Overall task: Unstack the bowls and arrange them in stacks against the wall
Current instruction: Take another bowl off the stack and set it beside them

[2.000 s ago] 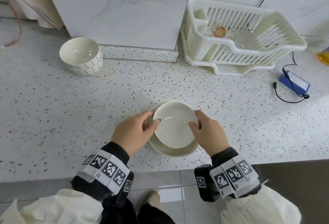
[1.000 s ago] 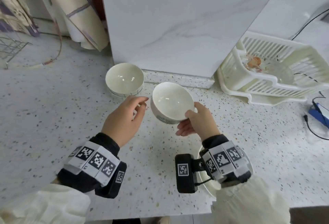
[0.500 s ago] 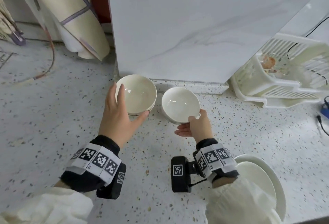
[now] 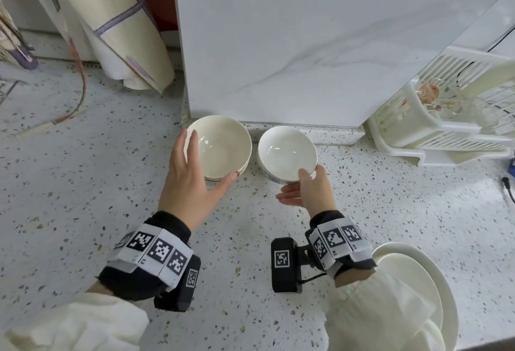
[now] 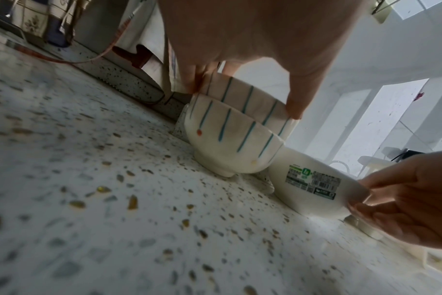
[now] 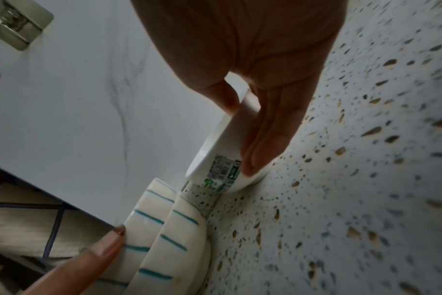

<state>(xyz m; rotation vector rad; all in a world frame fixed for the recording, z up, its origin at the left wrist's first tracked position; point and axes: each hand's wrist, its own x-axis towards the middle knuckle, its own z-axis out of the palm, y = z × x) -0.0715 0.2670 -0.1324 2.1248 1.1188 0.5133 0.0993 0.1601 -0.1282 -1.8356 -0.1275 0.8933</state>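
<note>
- The left hand (image 4: 192, 183) grips the striped stack (image 4: 220, 147), two nested bowls with teal lines on their outer walls; its fingers (image 4: 185, 144) reach round the far-left rim and the thumb presses the near rim of the upper bowl.
- The striped stack stands on the speckled table (image 4: 83, 197) at its back edge, close against the foot of the white marbled wall panel (image 4: 306, 44).
- The right hand (image 4: 309, 192) pinches the near rim of the plain white bowl (image 4: 287, 153), thumb inside the rim and fingers (image 6: 265, 143) flat against the outer wall.
- The plain white bowl sits just beside the striped stack, to its right, near the wall panel; a printed label (image 5: 313, 183) is stuck on its outer wall. The right wrist view shows its foot at the table, though full contact cannot be told.
- Larger white dishes (image 4: 418, 295) lie stacked at the near right edge of the table.
- A white dish rack (image 4: 446, 127) stands at the back right.
</note>
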